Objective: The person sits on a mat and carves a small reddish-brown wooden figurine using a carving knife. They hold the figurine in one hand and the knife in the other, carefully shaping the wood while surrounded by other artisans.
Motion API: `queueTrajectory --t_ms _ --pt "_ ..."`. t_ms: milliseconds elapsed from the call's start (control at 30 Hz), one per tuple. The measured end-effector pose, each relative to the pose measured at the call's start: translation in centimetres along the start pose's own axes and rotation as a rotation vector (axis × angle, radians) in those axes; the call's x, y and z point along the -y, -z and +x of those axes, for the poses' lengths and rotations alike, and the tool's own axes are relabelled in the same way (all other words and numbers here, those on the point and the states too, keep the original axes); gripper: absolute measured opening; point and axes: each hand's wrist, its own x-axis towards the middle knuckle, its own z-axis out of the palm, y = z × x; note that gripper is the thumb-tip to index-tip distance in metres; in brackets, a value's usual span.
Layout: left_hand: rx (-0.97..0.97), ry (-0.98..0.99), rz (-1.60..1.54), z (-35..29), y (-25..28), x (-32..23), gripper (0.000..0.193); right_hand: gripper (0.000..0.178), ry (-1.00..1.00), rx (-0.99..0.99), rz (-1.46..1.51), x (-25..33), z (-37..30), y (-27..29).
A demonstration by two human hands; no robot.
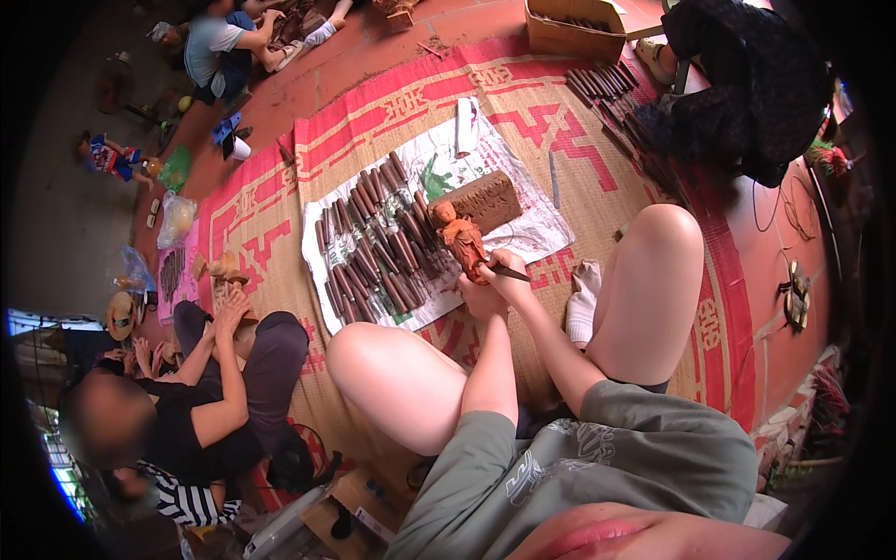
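Observation:
A reddish-brown carved wooden figurine [459,238] leans up from between my knees, over the edge of a white sheet. My left hand [481,297] is closed around its lower end. Just above and to the right, my right hand [505,262] grips a slim carving tool [513,273], its dark handle pointing right; its working tip is hidden against the figurine. Behind the figurine lies a brown carved block [495,203]. Many dark-handled carving tools [378,245] lie in rows on the white sheet [546,233], left of my hands.
The sheet lies on a red-and-tan woven mat [597,168]. A white roll [466,128] is at its far edge. To my left, a seated person holds a pale wooden carving [224,271]. More tools [602,82] and a cardboard box [576,37] lie far right, near another person.

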Motion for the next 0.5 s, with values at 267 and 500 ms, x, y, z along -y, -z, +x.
queueTrajectory --t_ms 267,500 --pt "0.047 0.026 -0.011 0.6 -0.8 0.8 0.055 0.019 -0.01 -0.008 -0.022 1.1 -0.4 0.4" --pt "0.017 -0.015 0.008 0.4 -0.5 1.3 0.058 0.023 -0.071 0.051 0.054 1.6 -0.8 1.0"
